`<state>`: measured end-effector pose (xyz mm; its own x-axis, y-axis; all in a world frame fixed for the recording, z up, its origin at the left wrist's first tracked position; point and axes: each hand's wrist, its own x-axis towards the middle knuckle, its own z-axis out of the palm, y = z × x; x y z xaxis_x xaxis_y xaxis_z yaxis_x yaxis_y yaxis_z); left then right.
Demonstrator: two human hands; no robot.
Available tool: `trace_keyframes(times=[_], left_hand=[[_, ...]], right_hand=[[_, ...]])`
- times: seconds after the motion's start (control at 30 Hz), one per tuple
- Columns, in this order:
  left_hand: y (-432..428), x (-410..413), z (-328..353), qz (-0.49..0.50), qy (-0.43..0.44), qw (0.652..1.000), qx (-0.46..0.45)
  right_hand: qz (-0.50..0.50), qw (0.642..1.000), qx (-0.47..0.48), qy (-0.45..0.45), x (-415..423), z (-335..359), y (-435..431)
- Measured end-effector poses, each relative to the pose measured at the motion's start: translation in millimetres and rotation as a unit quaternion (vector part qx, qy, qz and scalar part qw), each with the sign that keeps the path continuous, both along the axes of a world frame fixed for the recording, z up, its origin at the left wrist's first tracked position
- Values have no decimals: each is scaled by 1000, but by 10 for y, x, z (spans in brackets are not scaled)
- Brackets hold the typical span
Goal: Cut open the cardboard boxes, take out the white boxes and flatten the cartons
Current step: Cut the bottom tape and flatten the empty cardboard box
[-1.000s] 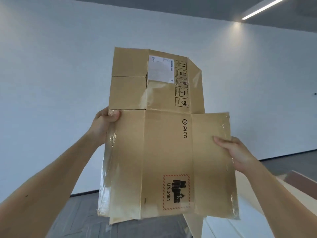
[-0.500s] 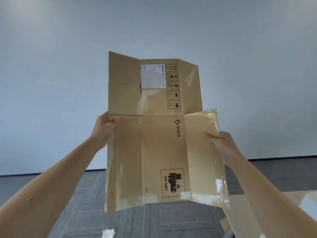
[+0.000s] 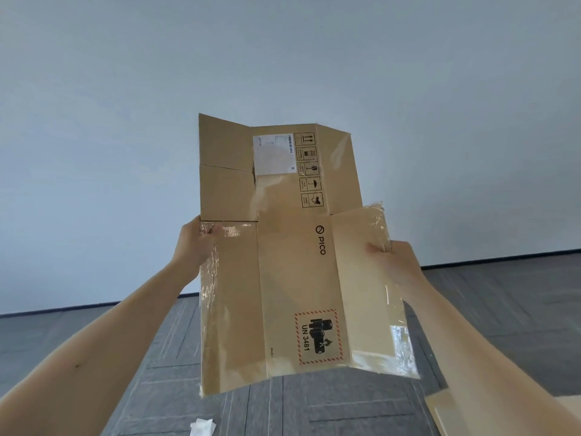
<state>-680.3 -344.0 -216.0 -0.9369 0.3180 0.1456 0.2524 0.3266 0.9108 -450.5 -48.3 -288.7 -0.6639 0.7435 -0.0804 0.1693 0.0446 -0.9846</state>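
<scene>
Flattened cardboard carton (image 3: pixel 292 278), held up in the air at the centre of the view, in front of a pale wall (image 3: pixel 283 58) and above the floor. Its printed face is turned toward the camera and its long axis runs roughly vertical, with the lower edge tilted up to the right. The upper panels bear a white shipping label (image 3: pixel 275 154) and a column of handling symbols (image 3: pixel 309 169). The lower middle panel bears the PICO logo (image 3: pixel 320 240) and a red-hatched UN 3481 battery mark (image 3: pixel 317 336). Clear packing tape (image 3: pixel 402 347) clings to the side flaps.

The left hand (image 3: pixel 195 243) grips the carton's left edge at mid-height, with the thumb pressed on the front face over the tape and the fingers hidden behind the board. The right hand (image 3: pixel 393 262) grips the right flap's outer edge at about the same height. It is motion-blurred, with one digit lying on the front face and the rest behind. Both bare forearms rise from the lower corners of the view, extended forward and upward, well apart.

Below lies a floor of grey carpet tiles (image 3: pixel 345 410). A small white scrap (image 3: pixel 202 427) lies on it at the bottom edge, and another piece of cardboard (image 3: pixel 440 410) shows at the lower right.
</scene>
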Motion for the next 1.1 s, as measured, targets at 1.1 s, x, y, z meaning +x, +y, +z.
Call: trace_keyframes(times=[1.1], left_hand=[[2204,-4609,-4592,-82,-306,914,-253]], right_hand=[[-20,933,-28,-359,-4078,-3878,1788]])
